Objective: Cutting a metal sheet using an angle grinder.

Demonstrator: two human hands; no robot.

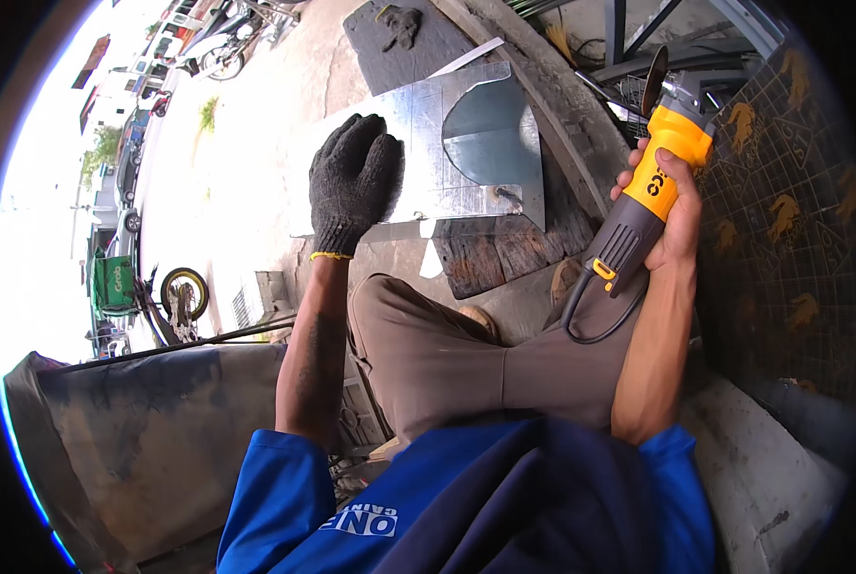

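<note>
My left hand [351,177], in a dark grey knitted glove with a yellow cuff edge, lies palm down on a shiny sheet of metal [418,129]. A large rounded opening is cut in the sheet's right part, and a small tab stands near its lower right corner. My bare right hand [679,215] grips a yellow and dark grey angle grinder [675,158] around its body. The grinder points up and away from me, its thin cutting disc [655,81] clear of the sheet. Its black cord [581,335] loops over my thigh.
Weathered wooden boards [519,251] lie under the sheet. Beyond it, another dark glove [399,27] rests on a dark board [366,48]. Metal bars [629,43] stand at the far right, beside a dark patterned panel [782,230]. Parked motorbikes [184,292] are off to the left.
</note>
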